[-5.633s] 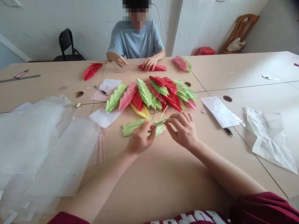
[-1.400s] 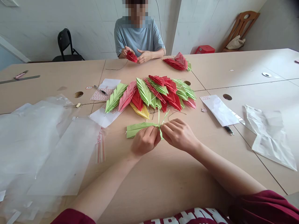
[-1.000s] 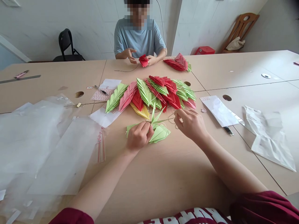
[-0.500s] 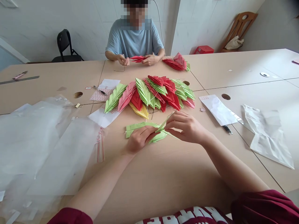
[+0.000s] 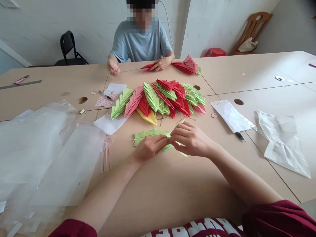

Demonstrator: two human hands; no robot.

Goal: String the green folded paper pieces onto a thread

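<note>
Folded light green paper lies on the table in front of me, partly covered by my hands. My left hand is closed, with its thumb and fingers pinching the green paper at its right part. Close against it, my right hand is also closed, fingertips pinched on the same green paper; thin green tips stick out above and below this hand. What lies exactly between the fingertips is hidden. Just beyond is a pile of folded paper pieces in red, green, pink and yellow, with loose thread around it.
Opposite sits a person handling red folded paper and a thread. Clear plastic bags cover the left side. White sheets, pens, a white plastic bag and another red paper bundle lie around.
My right hand has turned slightly and moved a little left and down, nearer my left fingertips. Across the table, the person's hand has pulled out to my left with the thread.
</note>
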